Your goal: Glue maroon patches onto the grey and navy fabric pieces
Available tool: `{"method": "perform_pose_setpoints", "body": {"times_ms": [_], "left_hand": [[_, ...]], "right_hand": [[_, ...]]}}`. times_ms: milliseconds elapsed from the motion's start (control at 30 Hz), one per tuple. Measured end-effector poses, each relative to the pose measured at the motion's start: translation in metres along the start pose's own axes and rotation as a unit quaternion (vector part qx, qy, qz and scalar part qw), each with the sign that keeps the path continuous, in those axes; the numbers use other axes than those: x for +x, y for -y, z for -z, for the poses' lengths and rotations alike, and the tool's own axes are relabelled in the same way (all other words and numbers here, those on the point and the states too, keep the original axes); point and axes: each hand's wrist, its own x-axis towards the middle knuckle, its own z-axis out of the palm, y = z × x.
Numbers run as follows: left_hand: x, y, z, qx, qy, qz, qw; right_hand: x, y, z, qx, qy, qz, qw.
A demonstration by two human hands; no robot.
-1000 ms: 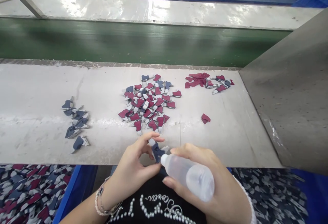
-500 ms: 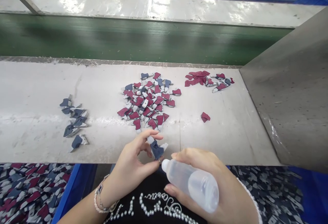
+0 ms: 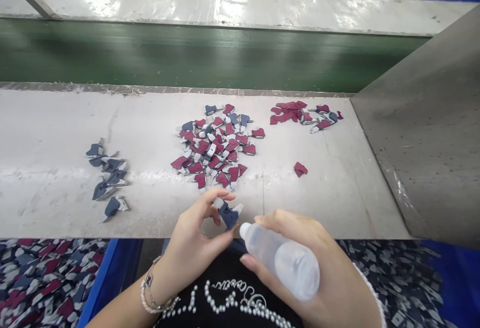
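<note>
Between the thumb and fingers of my left hand [image 3: 198,233] is a small navy-and-white plastic part [image 3: 228,214], held just above the table's front edge. My right hand [image 3: 315,248] grips a translucent squeeze bottle [image 3: 281,260] with a white tip. That tip points at the part and sits close to my left thumb, a small gap apart from the part. Beyond my hands lies a pile of maroon, navy and white parts [image 3: 213,148]. A lone maroon piece [image 3: 300,169] rests to the right of it.
Several navy-and-white parts [image 3: 112,168] lie on the left. Flat maroon pieces [image 3: 287,112] and a few parts [image 3: 324,118] are at the back right. A metal panel [image 3: 431,128] bounds the right side. Full bins [image 3: 101,278] stand below the edge; a green conveyor [image 3: 210,58] runs behind.
The bottle's tip has drawn slightly up and right, away from the part. The navy part has tilted a little in my left fingers.
</note>
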Motion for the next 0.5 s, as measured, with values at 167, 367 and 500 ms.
{"method": "perform_pose_setpoints", "body": {"times_ms": [167, 367, 500], "left_hand": [[0.0013, -0.0011, 0.0002, -0.016, 0.012, 0.007, 1.000], [0.0019, -0.0037, 0.0021, -0.030, 0.009, 0.009, 0.999], [0.0004, -0.0055, 0.0015, -0.050, -0.005, 0.015, 0.999]], "right_hand": [[0.0026, 0.0002, 0.0000, 0.054, 0.003, -0.053, 0.997], [0.0050, 0.0005, -0.0012, 0.082, 0.002, -0.045, 0.996], [0.0033, -0.0004, -0.0002, 0.100, -0.012, -0.053, 0.994]]}}
